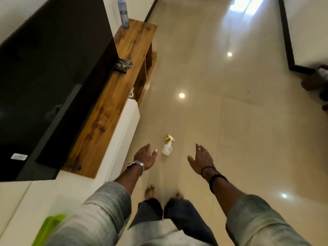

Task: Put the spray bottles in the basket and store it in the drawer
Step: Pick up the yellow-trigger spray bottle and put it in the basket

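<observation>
A: Floor (pixel 221 121), glossy beige tile. One white spray bottle (pixel 167 147) with a yellow trigger lying on its side, nozzle end pointing away from the person

B: Hands?

A: Both out in front, palms down, above the floor. Left hand (pixel 145 156) released, fingers spread, thumb tip just beside the bottle's base but apart from it. Metal wristwatch (pixel 136 165) on that wrist. Right hand (pixel 201 159) also released, nothing in it, ring on one finger, dark bands on the wrist. It sits well to the right of the bottle. The bottle lies between the two hands, nearer the left

B: Basket?

A: Green basket (pixel 48 229), slotted plastic, only a corner visible at the lower left edge, resting on the white surface (pixel 26 201) there and partly hidden by the left sleeve. Contents cannot be told

B: Other notes on the left side?

A: Dark TV screen (pixel 53 77) above a wooden TV unit (pixel 110 103). A clear water bottle (pixel 123 13) stands at the far end of the wooden top. A checked cloth (pixel 125 63) lies near the screen's corner. White drawer front (pixel 126 128) below the wood, appears closed

B: Person's stance?

A: Bare feet (pixel 150 190) on the tile, dark trousers, grey checked sleeves rolled at the forearm. Another person's foot shows at the right edge, blurred
</observation>
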The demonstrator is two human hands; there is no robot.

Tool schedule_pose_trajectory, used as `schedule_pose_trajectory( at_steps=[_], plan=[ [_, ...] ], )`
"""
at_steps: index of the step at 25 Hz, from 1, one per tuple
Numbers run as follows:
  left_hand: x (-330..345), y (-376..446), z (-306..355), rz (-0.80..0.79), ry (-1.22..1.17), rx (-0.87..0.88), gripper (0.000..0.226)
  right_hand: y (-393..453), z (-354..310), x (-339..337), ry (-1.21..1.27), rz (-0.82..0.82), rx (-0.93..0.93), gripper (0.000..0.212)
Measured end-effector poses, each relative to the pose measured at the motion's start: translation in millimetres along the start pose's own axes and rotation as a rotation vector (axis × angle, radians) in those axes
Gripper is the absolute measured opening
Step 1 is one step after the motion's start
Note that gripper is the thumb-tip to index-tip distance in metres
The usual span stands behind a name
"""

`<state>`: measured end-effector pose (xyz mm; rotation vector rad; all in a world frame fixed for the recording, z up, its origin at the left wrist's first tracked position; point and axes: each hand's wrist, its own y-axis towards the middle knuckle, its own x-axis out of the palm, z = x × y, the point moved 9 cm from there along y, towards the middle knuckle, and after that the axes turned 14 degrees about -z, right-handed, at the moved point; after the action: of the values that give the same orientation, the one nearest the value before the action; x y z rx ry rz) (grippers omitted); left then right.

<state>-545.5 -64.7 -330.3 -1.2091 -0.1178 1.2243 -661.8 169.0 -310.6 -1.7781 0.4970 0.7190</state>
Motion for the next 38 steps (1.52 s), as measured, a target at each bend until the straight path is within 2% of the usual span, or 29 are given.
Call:
schedule_pose_trajectory(
  at_steps=[5,10,15,21,24,27,31,34,38],
  plan=[
    [-19,84,-1,-0.04,0.084,-0.023,0.065,85,15,3,0.014,-0.078,0.036,0.078],
    [-22,202,-8,-0.025,0.036,-0.056,0.063,202,38,33,0.008,-0.144,0.045,0.077],
    [40,338,-41,-0.09,0.059,-0.076,0.061,334,66,117,0.004,-0.258,0.007,0.078],
    [152,484,-95,-0.211,0.028,-0.129,0.062,475,111,245,0.052,-0.431,0.034,0.078],
    [193,540,-115,-0.243,-0.067,-0.178,0.061,523,118,299,0.226,-0.492,0.1,0.075],
    [233,592,-131,-0.248,-0.168,-0.203,0.059,572,114,351,0.527,-0.522,0.216,0.066],
    [268,633,-147,-0.259,-0.296,-0.263,0.054,611,98,393,0.82,-0.511,0.287,0.059],
    [280,624,-146,-0.26,-0.393,-0.313,0.048,601,95,394,0.826,-0.497,0.256,0.055],
    [262,576,-123,-0.188,-0.505,-0.314,0.042,556,90,351,0.846,-0.468,0.196,0.047]
  ],
)
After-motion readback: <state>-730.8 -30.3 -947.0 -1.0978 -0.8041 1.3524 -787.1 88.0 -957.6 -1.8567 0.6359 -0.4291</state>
